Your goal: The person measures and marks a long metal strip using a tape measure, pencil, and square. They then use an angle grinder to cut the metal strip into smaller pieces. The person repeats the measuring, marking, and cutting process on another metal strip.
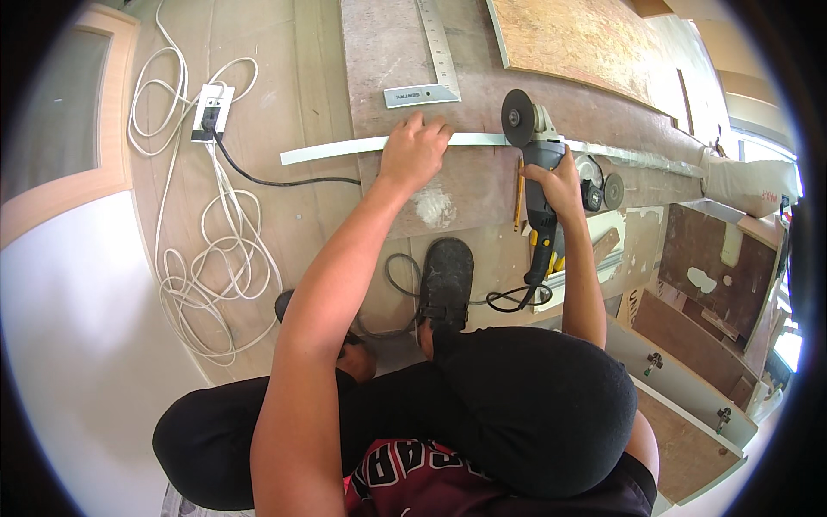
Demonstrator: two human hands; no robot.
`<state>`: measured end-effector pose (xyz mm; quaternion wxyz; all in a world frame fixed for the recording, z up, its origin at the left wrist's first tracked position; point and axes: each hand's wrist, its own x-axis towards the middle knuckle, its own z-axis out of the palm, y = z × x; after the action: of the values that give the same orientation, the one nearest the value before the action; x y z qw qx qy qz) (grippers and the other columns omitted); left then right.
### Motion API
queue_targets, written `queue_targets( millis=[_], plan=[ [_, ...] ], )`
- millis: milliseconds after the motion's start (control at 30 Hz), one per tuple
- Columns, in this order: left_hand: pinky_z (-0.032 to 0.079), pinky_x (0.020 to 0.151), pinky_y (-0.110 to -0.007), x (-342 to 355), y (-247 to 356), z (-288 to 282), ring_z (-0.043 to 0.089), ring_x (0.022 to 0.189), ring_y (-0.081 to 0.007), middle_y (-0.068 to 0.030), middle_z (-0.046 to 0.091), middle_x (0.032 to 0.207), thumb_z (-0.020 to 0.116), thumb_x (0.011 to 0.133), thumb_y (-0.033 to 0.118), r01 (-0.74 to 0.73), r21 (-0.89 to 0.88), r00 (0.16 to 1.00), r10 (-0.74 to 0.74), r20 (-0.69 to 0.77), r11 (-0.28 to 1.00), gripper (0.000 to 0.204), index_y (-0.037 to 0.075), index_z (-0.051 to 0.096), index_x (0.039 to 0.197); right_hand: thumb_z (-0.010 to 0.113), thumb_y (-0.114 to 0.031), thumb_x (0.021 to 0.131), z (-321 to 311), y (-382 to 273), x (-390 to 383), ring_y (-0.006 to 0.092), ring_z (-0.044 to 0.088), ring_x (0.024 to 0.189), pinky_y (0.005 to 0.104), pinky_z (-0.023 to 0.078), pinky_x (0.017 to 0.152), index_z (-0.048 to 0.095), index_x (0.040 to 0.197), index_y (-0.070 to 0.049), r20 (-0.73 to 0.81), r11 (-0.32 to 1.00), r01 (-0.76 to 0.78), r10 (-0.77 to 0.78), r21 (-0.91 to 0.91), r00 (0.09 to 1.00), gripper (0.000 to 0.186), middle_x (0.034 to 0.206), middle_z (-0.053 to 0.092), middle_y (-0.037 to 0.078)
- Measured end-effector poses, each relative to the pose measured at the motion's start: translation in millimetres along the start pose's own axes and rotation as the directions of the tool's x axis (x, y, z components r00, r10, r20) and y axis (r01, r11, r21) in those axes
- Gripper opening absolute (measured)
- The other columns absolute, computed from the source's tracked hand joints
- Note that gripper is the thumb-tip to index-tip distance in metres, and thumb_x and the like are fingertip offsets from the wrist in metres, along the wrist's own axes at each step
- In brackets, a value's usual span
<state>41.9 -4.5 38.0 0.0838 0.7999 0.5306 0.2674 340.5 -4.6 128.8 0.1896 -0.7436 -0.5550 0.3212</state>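
Observation:
My right hand [560,185] is wrapped round the body of an angle grinder [540,207], its dark cutting disc [518,118] standing over a long white strip [336,150]. Whether the disc touches the strip I cannot tell. With fingers curled over its near part, my left hand [416,153] grips the same strip, left of the disc. The strip lies across a brown board [482,185], and its left end juts past the board's edge. Above my left hand rests a metal try square [422,95]. A yellow pencil [519,194] lies beside the grinder.
At left, a white power strip [211,112] sits with coiled white cord [207,258] on the floor. Right of the grinder is a second power tool [590,177] with a loose disc [612,191]. Cabinet panels [689,362] stand at lower right; a wooden sheet [586,52] lies far off.

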Motion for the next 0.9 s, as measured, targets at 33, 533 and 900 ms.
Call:
queue_targets(
  millis=[33, 533, 900],
  plan=[
    [0.065, 0.086, -0.045, 0.1, -0.1, 0.4, 0.073, 0.099, -0.0312, -0.0050, 0.079, 0.108, 0.076, 0.087, 0.004, -0.001, 0.001, 1.000, 0.001, 0.003, 1.000, 0.020, 0.009, 0.085, 0.103, 0.094, -0.023, 0.074, -0.3, 0.4, -0.6, 0.0268, 0.075, 0.096, 0.0396, 0.060, 0.087, 0.066, 0.133, 0.005, -0.001, 1.000, 0.002, -0.002, 0.004, 1.000, 0.071, 0.112, 0.078, 0.016],
    [0.065, 0.089, -0.044, -1.0, -2.3, 2.2, 0.072, 0.101, -0.0285, -0.0028, 0.079, 0.115, 0.084, 0.087, 0.010, -0.007, 0.044, 1.000, 0.006, 0.017, 0.999, 0.018, 0.009, 0.084, 0.105, 0.092, -0.015, 0.075, -4.2, 10.9, -11.1, 0.0240, 0.074, 0.094, 0.0381, 0.060, 0.087, 0.067, 0.135, 0.005, 0.020, 1.000, 0.003, -0.003, 0.010, 1.000, 0.069, 0.110, 0.079, 0.015],
    [0.066, 0.087, -0.043, -0.4, -1.1, 4.5, 0.072, 0.102, -0.0276, -0.0022, 0.078, 0.114, 0.085, 0.088, 0.011, -0.010, 0.041, 1.000, 0.009, 0.019, 0.999, 0.019, 0.010, 0.084, 0.107, 0.095, -0.021, 0.071, -11.0, 2.4, -27.7, 0.0317, 0.077, 0.106, 0.0433, 0.060, 0.098, 0.065, 0.138, 0.008, 0.035, 0.999, -0.020, 0.019, 0.039, 0.999, 0.079, 0.117, 0.080, 0.021]
  ],
)
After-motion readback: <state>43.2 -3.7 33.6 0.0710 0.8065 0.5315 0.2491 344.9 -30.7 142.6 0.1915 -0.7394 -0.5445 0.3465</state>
